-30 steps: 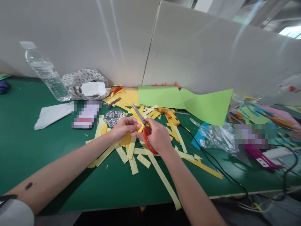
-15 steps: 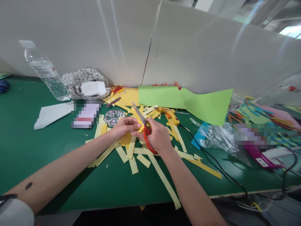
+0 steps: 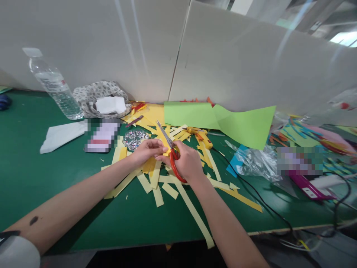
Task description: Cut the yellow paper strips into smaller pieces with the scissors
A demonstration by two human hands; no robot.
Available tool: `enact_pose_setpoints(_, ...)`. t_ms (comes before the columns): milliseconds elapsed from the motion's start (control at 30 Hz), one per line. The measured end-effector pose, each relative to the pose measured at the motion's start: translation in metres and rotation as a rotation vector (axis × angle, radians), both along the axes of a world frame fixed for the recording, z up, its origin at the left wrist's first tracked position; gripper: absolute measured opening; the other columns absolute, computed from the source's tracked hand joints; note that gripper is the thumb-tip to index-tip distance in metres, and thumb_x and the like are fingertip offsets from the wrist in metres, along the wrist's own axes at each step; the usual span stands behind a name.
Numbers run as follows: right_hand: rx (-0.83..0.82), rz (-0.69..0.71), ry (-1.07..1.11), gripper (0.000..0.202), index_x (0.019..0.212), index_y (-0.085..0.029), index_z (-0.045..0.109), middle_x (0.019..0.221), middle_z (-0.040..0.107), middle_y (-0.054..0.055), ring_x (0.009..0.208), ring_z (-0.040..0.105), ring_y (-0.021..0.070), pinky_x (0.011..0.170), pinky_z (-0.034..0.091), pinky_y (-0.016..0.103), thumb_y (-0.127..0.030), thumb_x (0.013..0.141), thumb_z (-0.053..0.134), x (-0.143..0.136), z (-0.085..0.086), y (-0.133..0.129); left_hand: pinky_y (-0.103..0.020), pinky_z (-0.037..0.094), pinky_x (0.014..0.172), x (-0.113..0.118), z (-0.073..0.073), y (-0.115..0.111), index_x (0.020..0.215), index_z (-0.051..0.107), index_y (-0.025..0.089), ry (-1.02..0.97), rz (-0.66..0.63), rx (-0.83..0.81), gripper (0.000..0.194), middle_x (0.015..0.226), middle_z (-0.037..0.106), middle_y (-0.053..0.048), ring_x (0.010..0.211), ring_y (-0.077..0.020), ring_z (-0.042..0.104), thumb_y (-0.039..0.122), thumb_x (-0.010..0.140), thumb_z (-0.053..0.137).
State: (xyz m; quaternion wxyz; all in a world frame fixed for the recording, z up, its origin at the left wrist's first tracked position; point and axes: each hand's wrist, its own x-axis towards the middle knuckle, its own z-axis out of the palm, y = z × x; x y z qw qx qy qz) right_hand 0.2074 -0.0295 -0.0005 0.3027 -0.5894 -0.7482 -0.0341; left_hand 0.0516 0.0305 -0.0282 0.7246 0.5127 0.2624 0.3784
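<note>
My right hand [image 3: 189, 160] is closed around the red handles of a pair of scissors [image 3: 175, 163], whose metal blades point up and away to the left. Pinched fingers of my left hand [image 3: 149, 150] meet my right fingertips over a small bit of yellow paper [image 3: 167, 152]. Beneath both hands lie many loose pale and deeper yellow paper strips [image 3: 158, 195]. A clear round case of small gems [image 3: 135, 139] is just beyond my left hand. Behind my right hand rests a yellow glue gun [image 3: 205, 139] with a black cord.
Green paper [image 3: 242, 124] leans at the back wall. On the left are a water bottle [image 3: 57, 87], a spotted cloth bag [image 3: 103, 87], a white tissue [image 3: 63, 136] and a phone [image 3: 104, 136]. Plastic wrap [image 3: 259, 162] and a magenta object [image 3: 306, 186] lie right.
</note>
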Motion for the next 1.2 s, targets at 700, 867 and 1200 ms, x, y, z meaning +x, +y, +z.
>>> enact_pose_setpoints(700, -0.072, -0.03, 0.561, 0.033, 0.087, -0.021, 0.053, 0.06, 0.056, -0.002, 0.052, 0.053, 0.0127, 0.054, 0.042, 0.025, -0.049, 0.071, 0.059, 0.001, 0.009, 0.002, -0.018, 0.045, 0.047, 0.003, 0.004, 0.0, 0.07, 0.059, 0.014, 0.006, 0.092, -0.049, 0.015, 0.054, 0.059, 0.002, 0.047, -0.0071, 0.055, 0.019, 0.064, 0.073)
enact_pose_setpoints(867, -0.218, 0.054, 0.782, 0.028, 0.09, -0.021, 0.055, 0.065, 0.06, -0.001, 0.054, 0.054, 0.0129, 0.058, 0.046, 0.029, -0.035, 0.067, 0.063, -0.001, 0.007, 0.004, -0.017, 0.045, 0.049, 0.003, 0.007, -0.002, 0.071, 0.06, 0.013, 0.042, 0.109, -0.056, 0.018, 0.056, 0.06, 0.001, 0.049, -0.0065, 0.056, 0.021, 0.063, 0.075)
enact_pose_setpoints(1200, -0.268, 0.086, 0.841, 0.029, 0.091, -0.021, 0.054, 0.065, 0.059, -0.002, 0.054, 0.056, 0.0126, 0.056, 0.047, 0.028, -0.033, 0.067, 0.062, 0.001, 0.003, 0.006, -0.016, 0.044, 0.048, 0.004, 0.005, 0.0, 0.076, 0.062, 0.015, -0.025, 0.177, -0.071, 0.016, 0.062, 0.06, 0.002, 0.053, -0.0063, 0.057, 0.022, 0.067, 0.073)
